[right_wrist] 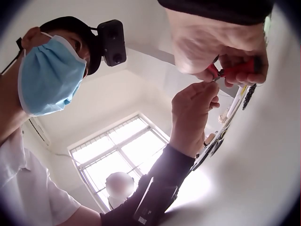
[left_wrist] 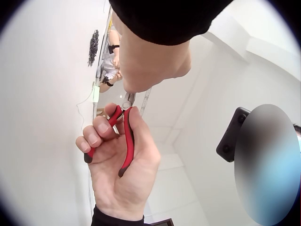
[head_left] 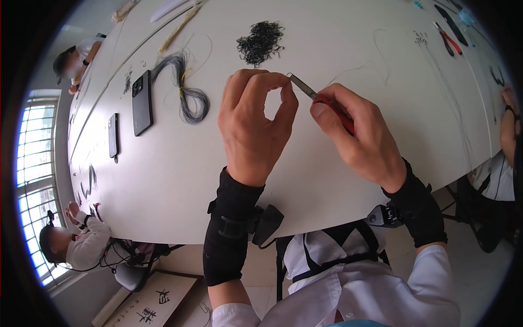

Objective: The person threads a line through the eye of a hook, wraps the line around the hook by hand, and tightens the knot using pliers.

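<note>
My right hand [head_left: 359, 133] grips red-handled pliers [head_left: 303, 87], their metal nose pointing up and left. In the left wrist view, the fingers lie on one red handle [left_wrist: 128, 141] and the thumb on the other. Close in front, my left hand [head_left: 250, 122] has thumb and index finger curved together, pinching a tiny curved piece of wire [head_left: 290, 74] at the plier tips. Most of that piece is hidden by the fingertips. Beyond both hands lies a heap of small black hook-shaped pieces [head_left: 260, 43] on the white table [head_left: 327, 196].
Left of my hands lie a bundle of grey strands [head_left: 192, 106], a large dark phone [head_left: 143, 103] and a smaller one [head_left: 113, 135]. Far right are another pair of red pliers [head_left: 450, 43] and loose thin line. Other people sit around the table's edges.
</note>
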Motion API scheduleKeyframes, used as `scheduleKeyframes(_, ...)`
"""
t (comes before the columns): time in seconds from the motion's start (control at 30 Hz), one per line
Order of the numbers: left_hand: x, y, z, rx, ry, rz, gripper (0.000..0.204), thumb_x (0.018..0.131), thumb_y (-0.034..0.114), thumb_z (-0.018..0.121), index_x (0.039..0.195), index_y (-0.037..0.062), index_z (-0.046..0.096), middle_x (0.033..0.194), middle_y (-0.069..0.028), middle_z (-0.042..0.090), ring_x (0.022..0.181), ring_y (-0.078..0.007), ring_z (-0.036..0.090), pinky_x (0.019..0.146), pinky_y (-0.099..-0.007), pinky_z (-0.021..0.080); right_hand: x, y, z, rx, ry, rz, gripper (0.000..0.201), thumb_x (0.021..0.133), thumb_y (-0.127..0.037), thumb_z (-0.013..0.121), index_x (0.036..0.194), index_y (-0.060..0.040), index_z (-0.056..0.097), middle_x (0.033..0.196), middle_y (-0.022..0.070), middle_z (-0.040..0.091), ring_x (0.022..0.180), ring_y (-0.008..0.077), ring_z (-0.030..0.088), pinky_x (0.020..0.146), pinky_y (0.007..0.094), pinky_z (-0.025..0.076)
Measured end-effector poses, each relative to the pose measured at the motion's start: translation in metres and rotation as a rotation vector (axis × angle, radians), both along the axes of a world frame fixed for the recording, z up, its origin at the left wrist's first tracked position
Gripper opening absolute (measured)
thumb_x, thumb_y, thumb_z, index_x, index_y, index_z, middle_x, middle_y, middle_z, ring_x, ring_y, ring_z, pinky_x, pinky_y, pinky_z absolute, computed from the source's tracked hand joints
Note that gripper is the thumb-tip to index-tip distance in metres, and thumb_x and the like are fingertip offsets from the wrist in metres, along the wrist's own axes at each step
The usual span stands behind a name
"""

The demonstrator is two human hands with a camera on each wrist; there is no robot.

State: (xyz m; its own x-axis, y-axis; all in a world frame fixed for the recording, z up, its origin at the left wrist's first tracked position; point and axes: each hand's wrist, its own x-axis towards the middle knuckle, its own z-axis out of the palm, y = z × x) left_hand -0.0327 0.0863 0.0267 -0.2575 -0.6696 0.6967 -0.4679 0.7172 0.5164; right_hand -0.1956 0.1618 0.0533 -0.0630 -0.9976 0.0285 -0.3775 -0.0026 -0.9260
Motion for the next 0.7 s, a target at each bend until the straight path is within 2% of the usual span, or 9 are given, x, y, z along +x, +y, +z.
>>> scheduleKeyframes(0.33, -0.002, 0.002, 0.002, 0.022, 0.013, 0.021, 0.018, 0.074, -0.005, 0.075, 0.086, 0.0054, 0.067, 0.086, -0.0057, 0.065, 0.077, -0.0222, 0.066, 0.069, -0.0325, 0.054, -0.001, 0.004, 0.002, -0.048, 0.047, -0.016, 0.026, 0.096, -0.021, 0.062, 0.088, 0.0038, 0.060, 0.063, 0.0143, 0.061, 0.054, 0.0289, 0.060, 0.057, 0.0379, 0.047)
scheduleKeyframes(0.43, -0.003, 0.004, 0.005, 0.023, -0.004, 0.048, 0.013, 0.077, -0.001, 0.077, 0.086, 0.0041, 0.070, 0.085, -0.0045, 0.069, 0.076, -0.0146, 0.067, 0.071, -0.0276, 0.054, 0.000, 0.004, 0.000, -0.072, 0.038, -0.023, 0.026, 0.096, -0.021, 0.062, 0.088, 0.0041, 0.061, 0.061, 0.0144, 0.059, 0.052, 0.0278, 0.058, 0.057, 0.0376, 0.047)
scheduleKeyframes(0.53, -0.002, 0.005, 0.008, 0.040, -0.008, 0.035, 0.013, 0.078, -0.001, 0.077, 0.088, 0.0044, 0.071, 0.086, -0.0047, 0.069, 0.076, -0.0151, 0.067, 0.072, -0.0283, 0.054, -0.003, 0.003, 0.001, -0.009, 0.012, 0.008, 0.030, 0.098, -0.026, 0.061, 0.092, 0.0035, 0.062, 0.064, 0.0089, 0.060, 0.055, 0.0205, 0.056, 0.057, 0.0336, 0.045)
scheduleKeyframes(0.63, 0.001, 0.000, 0.003, 0.024, 0.011, -0.040, 0.019, 0.077, -0.004, 0.076, 0.091, 0.0063, 0.069, 0.089, -0.0062, 0.065, 0.081, -0.0242, 0.064, 0.069, -0.0345, 0.052, -0.013, -0.006, -0.001, 0.117, -0.322, 0.002, 0.031, 0.099, -0.030, 0.062, 0.098, 0.0006, 0.064, 0.075, 0.0027, 0.063, 0.066, 0.0127, 0.056, 0.063, 0.0280, 0.043)
scheduleKeyframes(0.7, 0.002, 0.000, 0.007, 0.006, -0.023, -0.156, 0.019, 0.079, -0.004, 0.076, 0.093, 0.0071, 0.069, 0.091, -0.0057, 0.065, 0.082, -0.0249, 0.062, 0.070, -0.0354, 0.051, -0.016, -0.009, -0.002, 0.139, -0.489, -0.021, 0.030, 0.099, -0.031, 0.063, 0.102, -0.0016, 0.065, 0.083, 0.0005, 0.063, 0.073, 0.0103, 0.056, 0.067, 0.0258, 0.043)
